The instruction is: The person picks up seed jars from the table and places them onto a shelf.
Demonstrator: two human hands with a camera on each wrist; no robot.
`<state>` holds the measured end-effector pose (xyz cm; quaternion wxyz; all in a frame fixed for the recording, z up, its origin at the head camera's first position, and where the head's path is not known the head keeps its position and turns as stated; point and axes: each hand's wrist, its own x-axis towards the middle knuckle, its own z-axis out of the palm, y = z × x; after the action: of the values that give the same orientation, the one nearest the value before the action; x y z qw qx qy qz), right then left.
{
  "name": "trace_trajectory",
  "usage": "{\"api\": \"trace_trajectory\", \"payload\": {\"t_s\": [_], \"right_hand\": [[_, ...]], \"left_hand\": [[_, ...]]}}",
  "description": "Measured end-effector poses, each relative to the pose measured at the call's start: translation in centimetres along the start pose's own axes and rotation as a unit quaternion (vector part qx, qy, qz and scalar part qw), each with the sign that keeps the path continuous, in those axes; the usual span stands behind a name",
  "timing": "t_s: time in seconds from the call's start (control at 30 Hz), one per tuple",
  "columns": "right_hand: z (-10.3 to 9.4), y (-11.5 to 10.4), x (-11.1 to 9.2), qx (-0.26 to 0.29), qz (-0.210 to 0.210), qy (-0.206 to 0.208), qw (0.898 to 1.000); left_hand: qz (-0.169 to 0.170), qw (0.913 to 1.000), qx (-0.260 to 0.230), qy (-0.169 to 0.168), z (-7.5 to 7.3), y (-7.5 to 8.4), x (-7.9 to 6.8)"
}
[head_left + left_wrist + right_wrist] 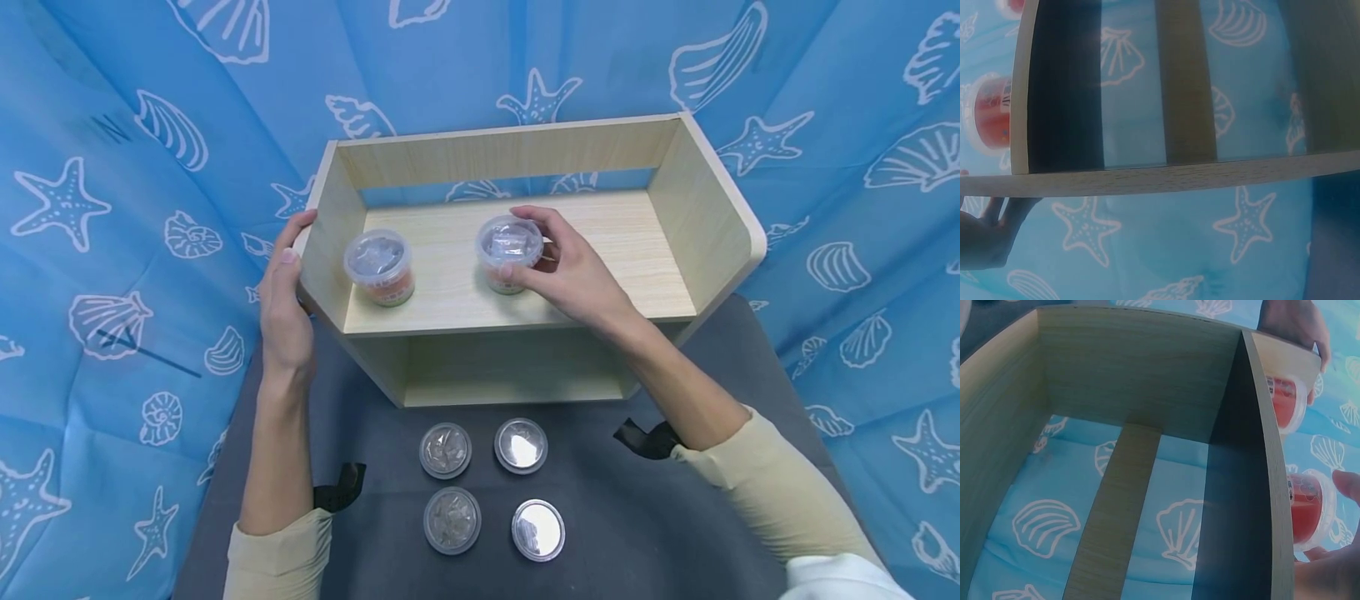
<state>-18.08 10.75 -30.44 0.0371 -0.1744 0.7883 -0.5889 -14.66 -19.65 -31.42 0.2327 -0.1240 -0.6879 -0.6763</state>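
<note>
My right hand [573, 267] pinches a small lidded plastic tub [510, 246] between thumb and fingers, on the upper board of a pale wooden shelf [615, 242]. The right wrist view shows this tub [1305, 509] with red contents and a clear lid, the hand [1338, 569] around its side. Left of it stands a similar tub [380, 271], apart from both hands. My left hand [287, 308] rests against the outside of the shelf's left side panel, fingers near its edge; in the left wrist view that hand [988, 240] touches the panel from outside.
Several round lidded tubs [446, 451] stand in two rows on the dark grey tabletop [622, 533], in front of the shelf. A lower compartment [517, 367] lies below the upper board. Blue curtain [120, 250] with shell prints hangs behind and at both sides.
</note>
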Motion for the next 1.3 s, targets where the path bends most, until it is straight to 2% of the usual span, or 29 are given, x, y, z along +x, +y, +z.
{"api": "trace_trajectory", "payload": {"t_s": [0.4, 0.6, 0.8, 1.1, 1.3], "right_hand": [[-1.0, 0.3, -1.8, 0.027, -0.033, 0.018, 0.999], [-1.1, 0.9, -3.8, 0.041, -0.049, 0.029, 0.998], [-1.2, 1.2, -6.0, 0.057, -0.078, 0.048, 0.994], [-0.7, 1.4, -9.2, 0.099, -0.13, 0.029, 0.986], [-0.4, 2.3, -11.0, 0.107, -0.134, -0.015, 0.985]], "left_hand": [[-0.01, 0.9999, -0.009, 0.0, -0.1, 0.1, 0.1], [0.008, 0.9999, -0.007, -0.001, -0.2, -0.2, 0.1], [0.002, 1.0, -0.005, 0.001, -0.1, -0.1, 0.1], [-0.008, 1.0, -0.003, -0.001, 0.2, 0.1, 0.0], [-0.005, 1.0, -0.006, 0.002, 0.2, 0.0, 0.0]]}}
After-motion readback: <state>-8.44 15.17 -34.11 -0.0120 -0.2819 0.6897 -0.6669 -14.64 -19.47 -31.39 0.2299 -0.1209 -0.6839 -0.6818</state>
